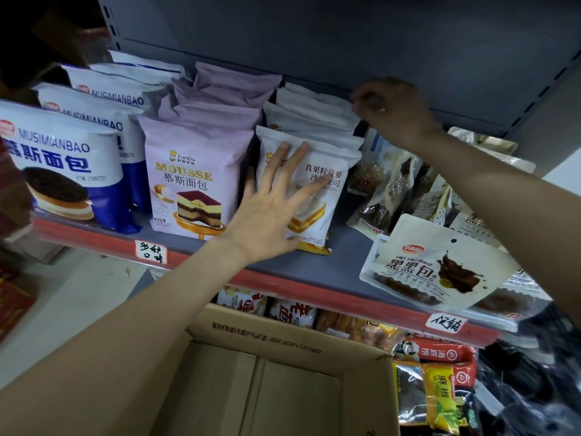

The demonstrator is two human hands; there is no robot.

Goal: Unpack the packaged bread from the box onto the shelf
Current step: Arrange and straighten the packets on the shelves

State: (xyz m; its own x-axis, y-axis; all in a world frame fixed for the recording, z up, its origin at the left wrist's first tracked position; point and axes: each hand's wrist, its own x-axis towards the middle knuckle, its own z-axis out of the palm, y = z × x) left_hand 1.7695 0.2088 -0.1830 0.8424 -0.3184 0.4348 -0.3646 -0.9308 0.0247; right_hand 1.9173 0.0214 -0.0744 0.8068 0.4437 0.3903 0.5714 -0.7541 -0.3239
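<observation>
Head view — MOUSSE bag (191,180); MUSIMIANBAO bag (59,165)

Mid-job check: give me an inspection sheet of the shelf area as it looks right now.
Surface: grey shelf with red price rail; bare strip at its front edge.
Job's things: white bread packs in a row, front to back; box below, open, bottom bare where visible.
Clutter: purple packs and blue packs to the left; dark snack pouches to the right, one overhanging the rail.
Grippers: left hand flat, fingers spread on the front white pack; right hand pinches the top of a rear white pack.
Cables: nothing seen.
Surroundings: lower shelf of snacks; handwritten tags on the rail.
</observation>
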